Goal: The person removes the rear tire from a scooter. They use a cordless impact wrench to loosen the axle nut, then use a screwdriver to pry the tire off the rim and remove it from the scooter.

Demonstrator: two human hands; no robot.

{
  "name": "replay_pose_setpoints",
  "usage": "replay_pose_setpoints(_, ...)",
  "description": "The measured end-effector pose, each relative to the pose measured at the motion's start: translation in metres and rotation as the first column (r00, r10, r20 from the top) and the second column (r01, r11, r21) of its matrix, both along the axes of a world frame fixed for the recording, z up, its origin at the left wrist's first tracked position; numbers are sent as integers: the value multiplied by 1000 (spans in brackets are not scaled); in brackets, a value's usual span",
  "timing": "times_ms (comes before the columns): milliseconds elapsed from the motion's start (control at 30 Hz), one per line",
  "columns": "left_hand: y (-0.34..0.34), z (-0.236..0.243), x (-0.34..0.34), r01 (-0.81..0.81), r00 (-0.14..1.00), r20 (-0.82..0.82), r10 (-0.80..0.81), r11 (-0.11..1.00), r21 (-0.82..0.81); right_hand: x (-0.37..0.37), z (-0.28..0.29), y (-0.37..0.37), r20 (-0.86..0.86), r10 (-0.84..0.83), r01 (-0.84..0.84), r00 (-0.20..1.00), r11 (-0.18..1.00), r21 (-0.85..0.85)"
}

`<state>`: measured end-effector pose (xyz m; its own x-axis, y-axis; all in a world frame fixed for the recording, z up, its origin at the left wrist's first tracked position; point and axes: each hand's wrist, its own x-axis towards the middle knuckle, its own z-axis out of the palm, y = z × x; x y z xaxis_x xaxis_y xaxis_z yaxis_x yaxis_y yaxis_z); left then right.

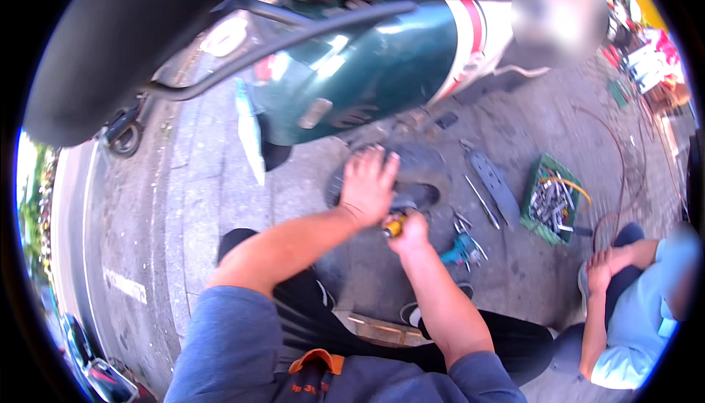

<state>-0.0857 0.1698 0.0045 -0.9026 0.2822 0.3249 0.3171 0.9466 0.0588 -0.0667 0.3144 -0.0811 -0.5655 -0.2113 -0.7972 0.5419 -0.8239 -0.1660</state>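
My left hand (367,186) lies with its fingers spread on a dark, rounded, tyre-like part (427,160) on the ground, just below a green scooter body (382,58). Close beside it, my right hand (408,231) is closed around a screwdriver-like tool (394,225) with a yellow and black handle. The tool's far end is hidden, so whether it touches the dark part I cannot tell. To the right of that hand lies a teal power driver (458,249) among several loose metal tools.
A green crate (530,216) full of metal tools stands to the right. Between it and me lie a long grey part (493,180) and a metal rod (481,201). A hose (623,175) curves behind the crate. Another person (631,307) sits at the lower right.
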Motion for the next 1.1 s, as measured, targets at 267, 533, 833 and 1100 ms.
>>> replay_pose_setpoints(267,-41,54,26,-154,787,593,172,985,-81,3,-1,56,197,-19,29,980,999,-45)
replay_pose_setpoints(533,-32,61,19,-257,760,635,138,961,99,64,73,-24,-3,88,-87,996,986,144)
replay_pose_setpoints(833,-46,23,18,-225,781,624,3,934,278,107,179,33,-160,258,-250,953,966,69)
replay_pose_setpoints(1100,-40,77,-28,-85,740,672,-31,986,140,154,179,71,0,824,-498,566,342,797)
